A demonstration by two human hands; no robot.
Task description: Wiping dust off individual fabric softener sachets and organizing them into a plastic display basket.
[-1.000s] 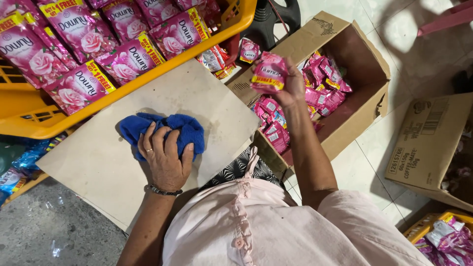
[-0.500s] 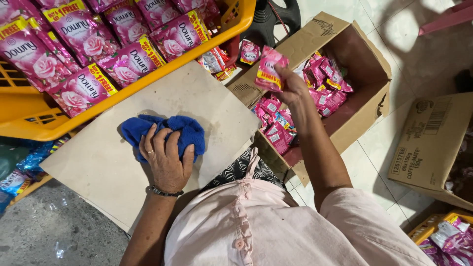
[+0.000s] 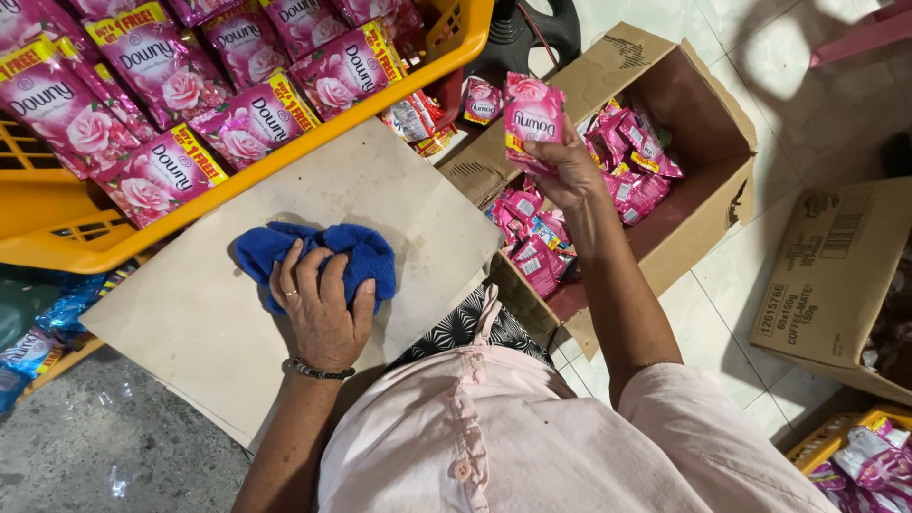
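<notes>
Right hand (image 3: 570, 171) raised over the open cardboard box (image 3: 708, 114), fingers clenched on the lower edge of one pink sachet (image 3: 532, 112), packet upright and clear of the pile. Left hand (image 3: 321, 306) flat and spread on the blue cloth (image 3: 356, 252), pressing it to the beige board (image 3: 380, 190) serving as a tabletop across the lap; not gripping the cloth, only resting on it.

Risks, as a judgement only:

- Grip on the sachet at one edge alone. Slick film, probably; a slip likely to send it back among the loose pink sachets (image 3: 532, 252) in the box, or past the torn flap to the tiled floor (image 3: 722, 323).
- Board unsupported at its far corners, seemingly balanced on the knees. Hard pressure from the left hand near one edge apt to tip it toward the yellow crate (image 3: 456, 43).
- Crate of large pink pouches (image 3: 152, 166) just beside the board, some leaning over the rim. A nudge of the board enough, perhaps, to bring one down.
- Cloth bunched, not flat; poor contact for wiping, packet liable to skid.
</notes>
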